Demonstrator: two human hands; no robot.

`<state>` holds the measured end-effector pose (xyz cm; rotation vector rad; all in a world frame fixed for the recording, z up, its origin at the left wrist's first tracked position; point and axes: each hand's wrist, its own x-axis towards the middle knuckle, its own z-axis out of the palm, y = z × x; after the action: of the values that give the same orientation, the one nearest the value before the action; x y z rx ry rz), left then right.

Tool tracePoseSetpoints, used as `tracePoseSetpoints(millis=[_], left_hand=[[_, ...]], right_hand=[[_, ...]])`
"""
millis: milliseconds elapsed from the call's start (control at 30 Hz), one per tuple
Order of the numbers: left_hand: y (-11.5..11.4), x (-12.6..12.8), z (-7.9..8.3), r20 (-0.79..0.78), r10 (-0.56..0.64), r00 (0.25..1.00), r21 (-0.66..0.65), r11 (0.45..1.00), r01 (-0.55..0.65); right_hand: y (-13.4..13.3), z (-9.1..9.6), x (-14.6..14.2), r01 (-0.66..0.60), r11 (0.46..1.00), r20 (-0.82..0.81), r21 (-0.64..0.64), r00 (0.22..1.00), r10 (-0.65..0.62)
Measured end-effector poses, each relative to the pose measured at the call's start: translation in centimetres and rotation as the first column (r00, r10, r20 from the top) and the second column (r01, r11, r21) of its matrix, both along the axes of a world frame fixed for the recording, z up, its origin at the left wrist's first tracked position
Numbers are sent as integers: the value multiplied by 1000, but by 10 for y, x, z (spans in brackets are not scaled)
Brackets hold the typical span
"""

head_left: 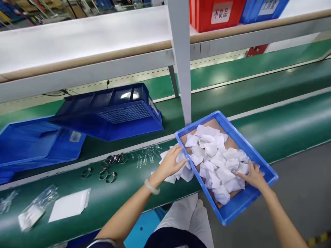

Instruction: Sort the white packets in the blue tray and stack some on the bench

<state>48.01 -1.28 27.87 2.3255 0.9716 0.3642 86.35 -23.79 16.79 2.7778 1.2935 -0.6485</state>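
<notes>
A blue tray [248, 156] with a brown liner sits at an angle, its near end reaching past the green belt's edge. Crumpled white packets [218, 162] are heaped inside it. My right hand [254, 177] reaches over the tray's near right corner, thumb and fingers apart, touching the packets at that side. At the opposite rim is my left hand [169, 165], its fingers stretched out and thumb apart, above more white packets [184, 173] on the belt. The left fingertips come up to the rim; whether they press on it I cannot tell.
Metal ring clamps [110, 177] and small clear pieces [148, 155] lie on the belt [129, 193]. Further left are a white sheet [69, 205] and a clear bag [38, 206]. Blue bins [124, 113] lean behind. A grey post [181, 62] rises beyond the tray.
</notes>
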Motion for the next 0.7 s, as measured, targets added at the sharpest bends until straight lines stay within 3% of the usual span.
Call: tracePoseSetpoints(millis=[100,233,400,500,567,700], left_hand=[[38,64,-23,18,-13,1000,-67,998,14],[73,141,-56,-113,-4,994,-220,975,-21],[89,191,-78,-240,-69,968,-272,962,1],[71,199,-82,-190,-117,975,-259,964,65],[44,204,-80,-163,-132,978,-262,961,86],[-13,222,-72,-91,-169,981,-207,967,147]], right_hand=[[13,-7,-10,43,997,-19,59,999,-42],[27,-4,-12,62,996,-95,70,994,-55],[27,14,9,-37,999,-212,22,976,41],[39,30,28,-193,981,-169,-35,968,184],[67,39,40,-326,944,-136,50,934,330],[163,38,46,-556,765,-211,326,746,632]])
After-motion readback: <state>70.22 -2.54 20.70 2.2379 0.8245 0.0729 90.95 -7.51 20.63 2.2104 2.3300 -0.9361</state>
